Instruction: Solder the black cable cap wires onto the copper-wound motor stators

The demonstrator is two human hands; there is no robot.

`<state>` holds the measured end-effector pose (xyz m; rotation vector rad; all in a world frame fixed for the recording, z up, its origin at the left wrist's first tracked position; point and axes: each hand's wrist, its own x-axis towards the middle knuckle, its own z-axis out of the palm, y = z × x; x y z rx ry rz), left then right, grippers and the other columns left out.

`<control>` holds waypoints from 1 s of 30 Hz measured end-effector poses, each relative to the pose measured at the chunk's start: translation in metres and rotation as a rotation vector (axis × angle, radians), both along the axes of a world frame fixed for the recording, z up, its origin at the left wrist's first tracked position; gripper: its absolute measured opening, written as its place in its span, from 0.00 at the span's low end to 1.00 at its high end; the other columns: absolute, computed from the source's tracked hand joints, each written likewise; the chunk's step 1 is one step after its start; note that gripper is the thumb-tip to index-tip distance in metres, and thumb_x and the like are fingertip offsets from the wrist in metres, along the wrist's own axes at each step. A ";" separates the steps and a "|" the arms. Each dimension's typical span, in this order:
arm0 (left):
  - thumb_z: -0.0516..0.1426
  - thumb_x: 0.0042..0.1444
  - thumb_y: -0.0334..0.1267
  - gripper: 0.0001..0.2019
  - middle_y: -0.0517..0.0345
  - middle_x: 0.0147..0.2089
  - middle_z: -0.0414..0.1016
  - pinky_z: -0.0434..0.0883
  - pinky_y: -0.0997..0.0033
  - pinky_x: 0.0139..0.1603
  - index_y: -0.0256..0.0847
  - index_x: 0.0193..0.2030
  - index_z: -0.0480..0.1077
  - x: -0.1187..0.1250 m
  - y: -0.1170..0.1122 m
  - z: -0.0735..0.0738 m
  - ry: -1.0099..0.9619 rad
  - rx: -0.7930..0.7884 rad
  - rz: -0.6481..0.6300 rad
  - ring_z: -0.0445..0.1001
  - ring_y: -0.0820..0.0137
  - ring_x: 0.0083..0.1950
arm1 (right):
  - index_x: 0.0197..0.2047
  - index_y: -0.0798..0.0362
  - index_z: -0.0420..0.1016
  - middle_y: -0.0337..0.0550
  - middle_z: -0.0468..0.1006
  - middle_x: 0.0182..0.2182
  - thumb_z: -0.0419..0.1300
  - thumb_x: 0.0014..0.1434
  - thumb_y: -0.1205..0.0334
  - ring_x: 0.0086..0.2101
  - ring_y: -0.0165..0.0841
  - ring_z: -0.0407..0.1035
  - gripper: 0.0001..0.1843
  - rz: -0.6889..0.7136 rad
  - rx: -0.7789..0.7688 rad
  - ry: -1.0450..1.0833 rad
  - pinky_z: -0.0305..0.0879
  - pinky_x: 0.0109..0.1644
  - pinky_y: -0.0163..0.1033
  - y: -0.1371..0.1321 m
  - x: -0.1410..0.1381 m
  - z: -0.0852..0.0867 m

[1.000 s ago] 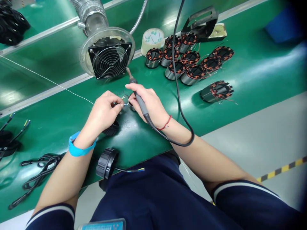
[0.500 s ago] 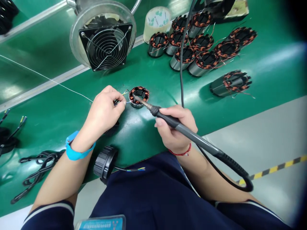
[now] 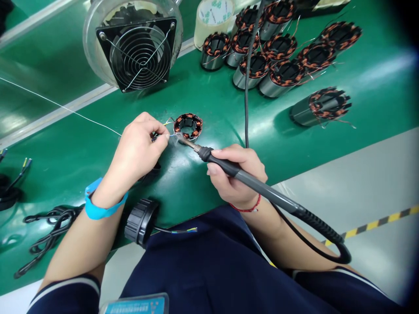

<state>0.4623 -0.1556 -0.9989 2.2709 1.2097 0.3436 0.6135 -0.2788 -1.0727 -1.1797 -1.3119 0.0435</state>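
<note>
Near the counter's [image 3: 209,109] front edge, beyond a black round cap [image 3: 140,220], the right hand [image 3: 237,176] has its fingers wrapped about a soldering iron [image 3: 262,188], whose tip lies at the near rim of a copper-wound stator [image 3: 188,125]. Just left of that stator, the left hand [image 3: 137,150] pinches fine wire ends [image 3: 168,133] in its fingers. Farther back stand a caged fan [image 3: 139,52] and a cluster of stators [image 3: 271,56].

A glossy green bench top [image 3: 386,74] (overhead light glares off it) borders a grey floor [image 3: 360,174] marked with yellow-black hazard tape [image 3: 393,216]; a metal rail [image 3: 49,116] crosses it.
</note>
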 end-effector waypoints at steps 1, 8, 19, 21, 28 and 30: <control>0.57 0.54 0.31 0.06 0.56 0.36 0.70 0.67 0.64 0.44 0.38 0.29 0.74 0.000 0.000 0.000 0.001 0.002 -0.002 0.67 0.69 0.37 | 0.44 0.47 0.71 0.38 0.79 0.28 0.61 0.58 0.65 0.24 0.30 0.73 0.10 0.001 -0.002 -0.002 0.71 0.25 0.37 0.000 0.000 0.000; 0.56 0.54 0.29 0.06 0.56 0.36 0.71 0.66 0.66 0.43 0.37 0.29 0.74 0.000 0.000 0.000 -0.020 0.029 -0.020 0.69 0.70 0.38 | 0.44 0.48 0.71 0.38 0.79 0.28 0.61 0.58 0.66 0.26 0.29 0.73 0.10 0.000 -0.008 0.003 0.72 0.28 0.35 -0.002 0.001 -0.001; 0.56 0.54 0.31 0.06 0.56 0.35 0.71 0.66 0.66 0.42 0.36 0.30 0.74 -0.001 0.002 -0.001 0.000 0.027 -0.015 0.68 0.70 0.37 | 0.54 0.45 0.71 0.42 0.81 0.43 0.60 0.62 0.64 0.37 0.32 0.77 0.17 0.006 -0.093 -0.008 0.77 0.41 0.40 0.003 0.006 0.005; 0.56 0.54 0.31 0.06 0.56 0.35 0.71 0.66 0.66 0.43 0.36 0.30 0.74 -0.001 0.002 -0.001 0.001 0.030 -0.019 0.69 0.69 0.37 | 0.57 0.45 0.69 0.42 0.79 0.48 0.59 0.64 0.61 0.40 0.34 0.77 0.17 0.054 -0.178 -0.009 0.77 0.45 0.42 0.007 0.010 0.012; 0.56 0.54 0.33 0.07 0.56 0.35 0.71 0.67 0.66 0.45 0.37 0.30 0.75 -0.001 0.002 0.000 -0.008 0.033 -0.033 0.69 0.69 0.38 | 0.57 0.49 0.67 0.40 0.77 0.48 0.52 0.66 0.63 0.44 0.32 0.75 0.17 0.328 -0.420 -0.078 0.72 0.49 0.39 0.041 0.028 0.034; 0.55 0.54 0.33 0.07 0.56 0.35 0.71 0.67 0.65 0.46 0.37 0.30 0.75 -0.001 0.003 0.000 -0.011 0.035 -0.040 0.69 0.68 0.38 | 0.58 0.51 0.65 0.40 0.77 0.45 0.55 0.62 0.65 0.45 0.34 0.74 0.20 0.381 -0.443 -0.165 0.70 0.50 0.42 0.051 0.028 0.034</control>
